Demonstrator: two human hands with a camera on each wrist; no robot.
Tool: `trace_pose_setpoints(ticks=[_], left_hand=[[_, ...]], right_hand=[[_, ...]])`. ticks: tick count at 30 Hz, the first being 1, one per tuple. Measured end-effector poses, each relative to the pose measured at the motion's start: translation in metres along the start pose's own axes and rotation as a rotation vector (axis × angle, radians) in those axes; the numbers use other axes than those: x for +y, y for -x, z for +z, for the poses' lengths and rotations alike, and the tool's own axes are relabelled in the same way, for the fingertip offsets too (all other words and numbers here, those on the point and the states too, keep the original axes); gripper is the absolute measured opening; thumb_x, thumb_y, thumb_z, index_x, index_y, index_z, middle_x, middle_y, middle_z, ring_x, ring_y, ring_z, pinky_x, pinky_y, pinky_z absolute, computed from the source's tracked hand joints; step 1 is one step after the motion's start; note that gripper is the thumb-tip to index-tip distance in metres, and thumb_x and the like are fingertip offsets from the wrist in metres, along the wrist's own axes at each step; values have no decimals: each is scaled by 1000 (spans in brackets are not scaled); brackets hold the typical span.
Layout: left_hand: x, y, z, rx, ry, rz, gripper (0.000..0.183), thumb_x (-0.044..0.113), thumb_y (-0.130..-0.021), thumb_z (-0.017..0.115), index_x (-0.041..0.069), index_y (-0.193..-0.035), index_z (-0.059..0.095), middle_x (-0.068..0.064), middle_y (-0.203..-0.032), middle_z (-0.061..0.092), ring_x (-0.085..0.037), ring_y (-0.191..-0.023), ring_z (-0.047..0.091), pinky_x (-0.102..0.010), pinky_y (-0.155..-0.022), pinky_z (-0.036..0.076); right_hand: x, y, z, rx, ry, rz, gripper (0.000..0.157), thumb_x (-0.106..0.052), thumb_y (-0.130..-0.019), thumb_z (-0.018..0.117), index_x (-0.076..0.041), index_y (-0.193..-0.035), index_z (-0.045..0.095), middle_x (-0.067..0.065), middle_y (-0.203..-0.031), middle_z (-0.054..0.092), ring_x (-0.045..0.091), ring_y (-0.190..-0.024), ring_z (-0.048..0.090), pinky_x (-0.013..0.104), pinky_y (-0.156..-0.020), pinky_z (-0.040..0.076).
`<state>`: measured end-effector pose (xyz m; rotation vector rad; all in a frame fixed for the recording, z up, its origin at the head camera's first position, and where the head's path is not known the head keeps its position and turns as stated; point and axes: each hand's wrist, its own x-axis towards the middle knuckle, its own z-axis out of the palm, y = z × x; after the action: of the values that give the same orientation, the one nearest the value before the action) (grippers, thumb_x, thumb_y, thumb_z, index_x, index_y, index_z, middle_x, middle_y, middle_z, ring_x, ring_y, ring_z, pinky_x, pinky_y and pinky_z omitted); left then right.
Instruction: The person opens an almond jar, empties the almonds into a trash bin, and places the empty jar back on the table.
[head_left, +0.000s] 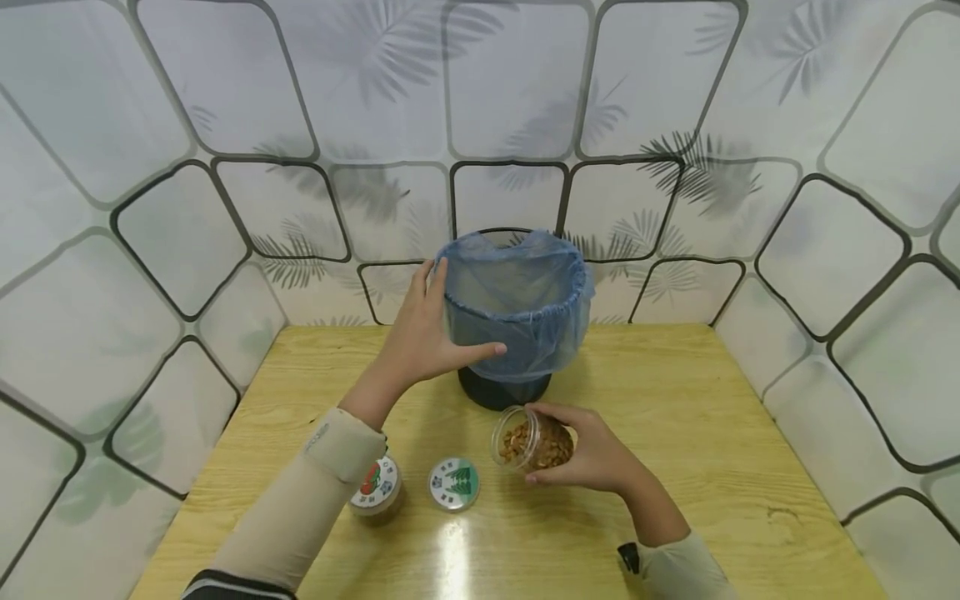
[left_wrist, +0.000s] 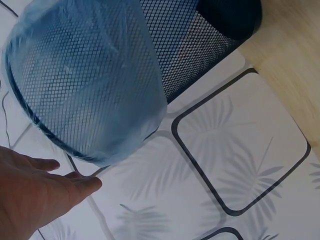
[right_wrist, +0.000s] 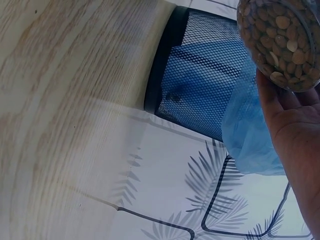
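A clear jar of almonds (head_left: 551,443) lies tilted in my right hand (head_left: 600,454), its uncapped mouth facing left. Fingers and thumb grip the jar's sides; the right wrist view shows almonds (right_wrist: 280,42) through its base. My left hand (head_left: 423,333) is spread at the left side of the wastebasket, fingertips close to its rim and thumb pointing right. This black mesh wastebasket (left_wrist: 172,40) wears a blue plastic bag (head_left: 525,337) folded over its rim. In the left wrist view, the left hand's fingers (left_wrist: 87,187) are extended just outside the bagged rim.
On the wooden table (head_left: 645,533), a round lid with a green print (head_left: 454,484) lies in front. Left of it stands a container with a red-printed lid (head_left: 375,487), partly behind my left sleeve (head_left: 300,500). Patterned cloth walls (head_left: 510,108) enclose the table's back and sides.
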<state>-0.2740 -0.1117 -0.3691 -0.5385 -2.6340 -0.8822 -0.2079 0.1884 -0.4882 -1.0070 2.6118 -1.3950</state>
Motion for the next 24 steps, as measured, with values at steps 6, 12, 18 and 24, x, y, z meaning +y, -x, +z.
trace_pose_setpoints(ticks=[6, 12, 18, 24], left_hand=[[5, -26, 1, -15, -28, 10, 144, 93, -67, 72, 30, -172, -3, -10, -180, 1, -42, -163, 21, -66, -125, 33], [9, -50, 1, -16, -71, 12, 142, 93, -69, 72, 24, -173, 4, -18, -178, 7, -44, -162, 21, -67, -126, 31], [13, -68, 4, -43, -68, 2, 138, 90, -72, 72, 20, -173, 11, -15, -179, 4, -41, -166, 11, -66, -129, 24], [18, -82, 10, -119, -164, 23, 136, 93, -73, 66, 19, -173, 13, -14, -180, 0, -42, -166, -5, -61, -134, 7]], right_hand=[[-1, -1, 0, -6, 2, 1, 88, -40, -73, 100, -15, -149, 62, 8, -142, 70, 26, -127, 70, 52, -102, 60], [-7, -4, 0, -16, 0, -6, 88, -39, -74, 100, -14, -149, 62, 8, -142, 70, 27, -126, 70, 54, -102, 59], [-6, -5, 1, -15, 3, -18, 88, -38, -73, 100, -14, -149, 62, 6, -141, 70, 26, -126, 70, 53, -102, 60], [-3, -5, 2, -8, 0, -25, 88, -37, -73, 101, -14, -149, 62, 5, -142, 69, 23, -127, 69, 53, -103, 59]])
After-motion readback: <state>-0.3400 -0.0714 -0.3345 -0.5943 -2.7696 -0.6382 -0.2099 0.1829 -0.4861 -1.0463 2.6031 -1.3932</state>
